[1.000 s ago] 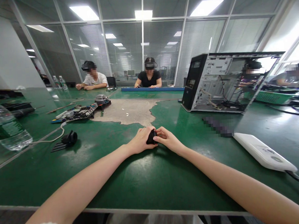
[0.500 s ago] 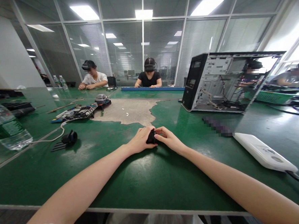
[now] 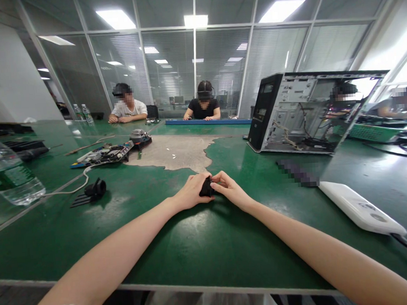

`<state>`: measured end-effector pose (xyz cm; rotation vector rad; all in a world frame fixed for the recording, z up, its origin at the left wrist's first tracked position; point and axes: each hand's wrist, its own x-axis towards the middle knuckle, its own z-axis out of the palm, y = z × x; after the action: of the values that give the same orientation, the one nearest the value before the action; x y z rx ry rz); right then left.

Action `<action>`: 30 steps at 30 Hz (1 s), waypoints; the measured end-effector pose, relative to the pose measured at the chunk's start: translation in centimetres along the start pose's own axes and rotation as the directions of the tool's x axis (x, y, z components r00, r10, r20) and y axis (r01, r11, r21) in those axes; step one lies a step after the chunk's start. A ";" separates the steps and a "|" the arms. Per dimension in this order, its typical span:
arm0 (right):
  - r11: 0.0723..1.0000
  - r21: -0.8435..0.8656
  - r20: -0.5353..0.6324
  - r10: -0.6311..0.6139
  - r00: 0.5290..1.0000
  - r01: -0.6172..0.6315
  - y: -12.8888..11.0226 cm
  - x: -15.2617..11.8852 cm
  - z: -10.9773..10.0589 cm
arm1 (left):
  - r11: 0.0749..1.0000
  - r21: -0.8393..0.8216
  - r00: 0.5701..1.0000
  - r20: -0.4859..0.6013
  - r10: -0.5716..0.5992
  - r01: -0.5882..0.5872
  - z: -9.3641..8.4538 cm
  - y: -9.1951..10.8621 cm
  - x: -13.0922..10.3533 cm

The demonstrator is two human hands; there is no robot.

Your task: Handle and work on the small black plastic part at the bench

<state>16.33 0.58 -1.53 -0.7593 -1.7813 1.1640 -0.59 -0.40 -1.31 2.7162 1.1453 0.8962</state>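
small black part [image 3: 205, 188] between left hand [image 3: 192, 190] and right hand [image 3: 229, 190]

the small black part is in the middle of the view, above the near half of the green table [image 3: 195, 249]; i cannot tell whether it touches the surface. the left hand is bent around it, thumb below and fingers above, and has hold of it from the left side. the right hand is half closed, with thumb and forefinger near together at the right edge of the same part; whether they grip it or only touch it, i cannot tell.

to the left, well apart from the hands, lies a black piece with prongs [image 3: 94, 190]. behind it are a circuit board [image 3: 103, 155] and, at the far left, a plastic bottle [image 3: 12, 175]. to the right there is a white device [image 3: 360, 207] with a cable, and behind it stands an open computer case [image 3: 267, 114]. across the table, two persons are sitting.
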 end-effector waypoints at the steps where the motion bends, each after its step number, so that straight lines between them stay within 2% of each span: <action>1: 1.000 -0.006 -0.006 0.016 1.000 -0.016 0.1 0.1 0.0 | 1.000 -0.003 1.000 0.001 0.000 0.000 0.0 0.0 0.0; 4: 0.999 -0.023 -0.005 0.035 0.999 -0.035 0.2 0.1 -0.2 | 1.000 -0.008 1.000 -0.003 -0.001 0.001 -0.1 0.0 0.0; 10: 0.999 0.032 0.076 0.013 0.997 -0.015 -0.5 -0.3 -0.3 | 1.000 -0.003 1.000 -0.001 0.002 -0.002 0.0 -0.1 0.0; 19: 0.999 -0.014 0.012 0.029 1.000 -0.029 0.3 -0.1 -0.1 | 1.000 0.001 1.000 -0.004 0.014 -0.014 0.0 -0.2 0.0; 27: 1.000 -0.003 0.079 0.026 0.997 -0.025 -0.2 -0.2 -0.4 | 1.000 0.008 1.000 -0.005 0.017 -0.017 0.1 -0.3 0.0; 30: 1.000 0.001 0.068 0.015 0.998 -0.015 -0.4 -0.3 -0.4 | 1.000 0.015 1.000 -0.006 0.025 -0.025 0.2 -0.4 0.0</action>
<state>16.79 0.32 -1.15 -0.7412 -1.8335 1.2140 -0.72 -0.13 -1.61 2.7478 1.1257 0.9029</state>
